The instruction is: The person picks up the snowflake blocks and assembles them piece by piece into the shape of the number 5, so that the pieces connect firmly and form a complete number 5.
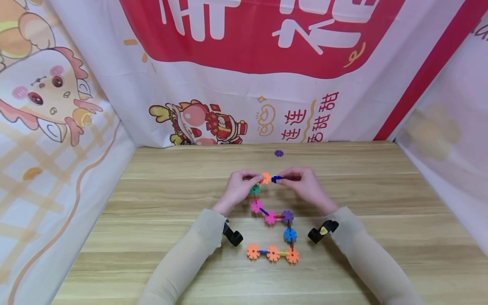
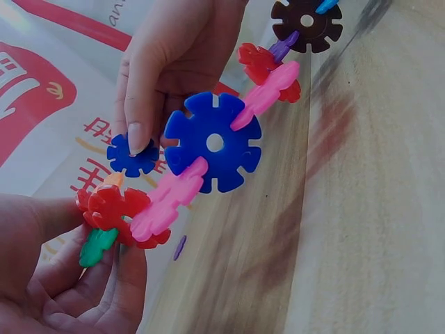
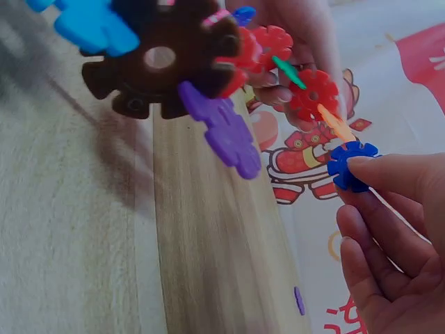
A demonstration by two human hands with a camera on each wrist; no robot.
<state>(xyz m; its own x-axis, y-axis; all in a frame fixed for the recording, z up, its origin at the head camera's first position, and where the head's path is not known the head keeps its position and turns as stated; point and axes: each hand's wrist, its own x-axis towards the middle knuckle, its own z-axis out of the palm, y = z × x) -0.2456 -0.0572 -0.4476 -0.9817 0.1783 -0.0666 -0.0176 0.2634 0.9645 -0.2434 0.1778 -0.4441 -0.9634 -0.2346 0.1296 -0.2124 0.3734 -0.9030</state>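
A zigzag chain of notched plastic snowflake discs stands on the table, its coloured pieces slotted together at right angles. At the chain's far end, my left hand (image 1: 239, 185) pinches a red disc (image 3: 314, 95) between a green disc (image 1: 255, 189) and an orange disc (image 1: 265, 178). My right hand (image 1: 305, 185) pinches a dark blue disc (image 3: 353, 167) between thumb and fingers. This blue disc's edge is right at the orange disc's edge; whether they are slotted together I cannot tell. In the left wrist view, pink discs (image 2: 169, 198) flank a larger-looking blue disc (image 2: 214, 174).
A loose purple disc (image 1: 279, 153) lies near the table's back edge. The chain's near end, with orange discs (image 1: 273, 253), lies between the forearms. Printed cloth (image 1: 236, 84) hangs behind the wooden table (image 1: 160, 203) and along both sides.
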